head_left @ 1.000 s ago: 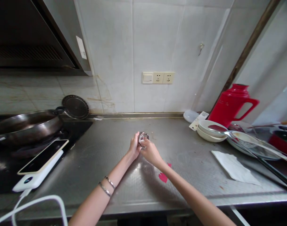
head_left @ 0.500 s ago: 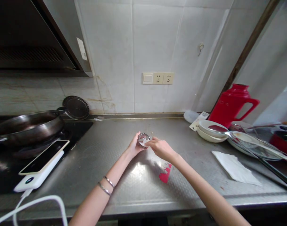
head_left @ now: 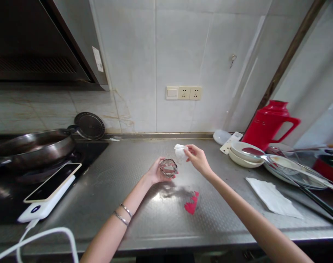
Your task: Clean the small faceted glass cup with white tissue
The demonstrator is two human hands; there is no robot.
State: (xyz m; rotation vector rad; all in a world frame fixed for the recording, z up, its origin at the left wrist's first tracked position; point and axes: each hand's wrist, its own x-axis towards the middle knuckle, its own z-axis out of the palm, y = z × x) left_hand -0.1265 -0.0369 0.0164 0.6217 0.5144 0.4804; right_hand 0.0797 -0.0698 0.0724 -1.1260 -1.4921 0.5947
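1 left-hand grip around glass dish, 1 right-hand grip tight on white tissue

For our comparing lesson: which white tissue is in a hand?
The small tissue pinched in the right hand; the larger tissue lies on the counter, untouched.

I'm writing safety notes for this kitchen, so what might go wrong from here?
1. The small clear container is held only by the left hand; if the grip loosened, it could drop onto the metal counter.
2. The white tissue pinched in the right hand looks thin and might tear.
3. The white cable loops near the left forearm; a snag might tug the power bank under the phone.
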